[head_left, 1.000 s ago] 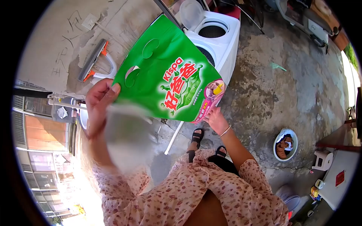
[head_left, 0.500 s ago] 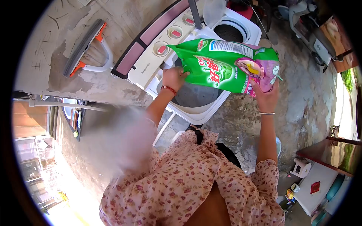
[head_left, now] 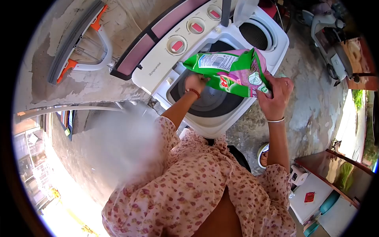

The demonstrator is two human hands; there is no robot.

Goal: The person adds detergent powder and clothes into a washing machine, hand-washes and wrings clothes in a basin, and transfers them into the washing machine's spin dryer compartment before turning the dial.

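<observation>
laundry detergent bag [head_left: 233,73]: positioned above the wash tub [head_left: 205,106] of a twin-tub washing machine [head_left: 209,125], lying roughly lengthwise between the two hands, printed label facing up. right hand [head_left: 276,98]: grasps the bag's purple end, thumb on the near side, other fingers over the far side; a bangle [head_left: 274,120] encircles the wrist. left hand [head_left: 195,83]: located at the bag's near edge, over the tub, fingers bent; the fingertips are blurred, so i cannot tell whether they pinch the film or merely touch it. a red bracelet [head_left: 193,92] is fitted to this wrist.

adjacent components: three dials [head_left: 177,46] with pink inserts on the control panel; spin tub [head_left: 254,34] beyond the bag, its translucent lid [head_left: 246,12] raised. surroundings: squeegee [head_left: 73,41] with orange fittings, set against the wall at the left; basin [head_left: 259,155] on the floor, partly covered by the right forearm; scooter [head_left: 335,59] well apart.
</observation>
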